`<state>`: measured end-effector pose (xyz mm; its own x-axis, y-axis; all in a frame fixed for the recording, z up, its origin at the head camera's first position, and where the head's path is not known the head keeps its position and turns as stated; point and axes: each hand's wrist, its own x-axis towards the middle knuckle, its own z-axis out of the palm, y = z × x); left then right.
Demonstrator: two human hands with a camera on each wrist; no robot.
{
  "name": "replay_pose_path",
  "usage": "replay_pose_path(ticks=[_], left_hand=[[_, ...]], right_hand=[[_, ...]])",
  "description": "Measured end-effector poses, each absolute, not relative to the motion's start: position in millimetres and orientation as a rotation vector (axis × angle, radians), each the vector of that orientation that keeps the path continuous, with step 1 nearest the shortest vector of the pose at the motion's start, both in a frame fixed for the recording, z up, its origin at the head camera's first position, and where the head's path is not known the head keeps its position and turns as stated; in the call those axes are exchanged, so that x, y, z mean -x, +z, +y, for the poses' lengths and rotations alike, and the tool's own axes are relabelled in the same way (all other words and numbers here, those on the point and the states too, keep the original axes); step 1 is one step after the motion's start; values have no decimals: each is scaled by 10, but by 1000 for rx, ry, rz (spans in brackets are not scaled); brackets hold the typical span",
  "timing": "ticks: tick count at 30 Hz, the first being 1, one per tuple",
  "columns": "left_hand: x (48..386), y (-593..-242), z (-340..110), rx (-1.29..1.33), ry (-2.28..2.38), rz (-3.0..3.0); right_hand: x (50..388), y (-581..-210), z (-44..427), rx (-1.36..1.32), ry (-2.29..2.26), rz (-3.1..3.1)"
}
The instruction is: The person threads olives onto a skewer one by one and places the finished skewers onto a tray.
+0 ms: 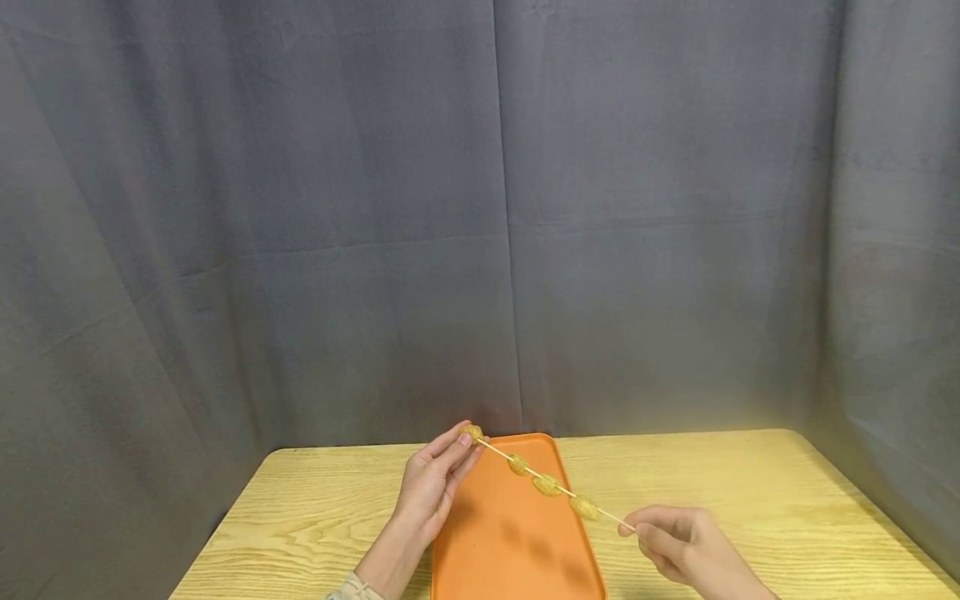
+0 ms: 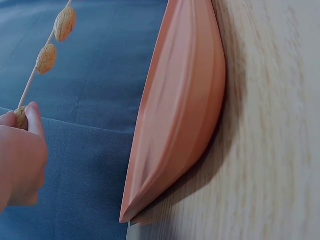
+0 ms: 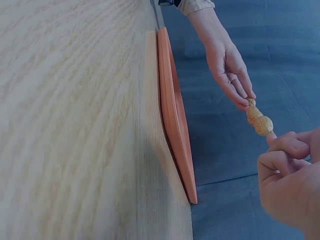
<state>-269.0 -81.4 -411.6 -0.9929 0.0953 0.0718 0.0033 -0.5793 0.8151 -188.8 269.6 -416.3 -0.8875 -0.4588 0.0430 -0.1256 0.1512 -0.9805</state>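
A thin wooden skewer (image 1: 495,450) slants across the head view above an orange tray (image 1: 495,521). Several golden-brown, rough-skinned oval food pieces are on it, three of them spaced along the stick, one being the middle piece (image 1: 546,485). My left hand (image 1: 431,487) pinches the end piece (image 1: 472,432) at the skewer's far end, between thumb and fingers. In the left wrist view that piece (image 2: 21,118) is partly hidden by the fingers. My right hand (image 1: 688,543) pinches the bare lower end of the stick. The right wrist view shows the pieces (image 3: 263,125) lined up between both hands.
The tray lies lengthwise on a light wood-grain table (image 1: 750,492), with shadows of the skewered pieces on it. Grey curtains (image 1: 375,208) hang behind the table and at both sides.
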Motion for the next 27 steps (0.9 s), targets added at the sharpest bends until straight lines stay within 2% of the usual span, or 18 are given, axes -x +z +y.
replay_pose_path(ticks=[15,27], left_hand=[[2676,-4223,-834,-140,2656,1399],[2663,-4209,-823,-141,2650,1301]], right_hand=[[1871,-4175,2696,662,-1843,2193],[1884,-4186,2696,639,-1835,2193]])
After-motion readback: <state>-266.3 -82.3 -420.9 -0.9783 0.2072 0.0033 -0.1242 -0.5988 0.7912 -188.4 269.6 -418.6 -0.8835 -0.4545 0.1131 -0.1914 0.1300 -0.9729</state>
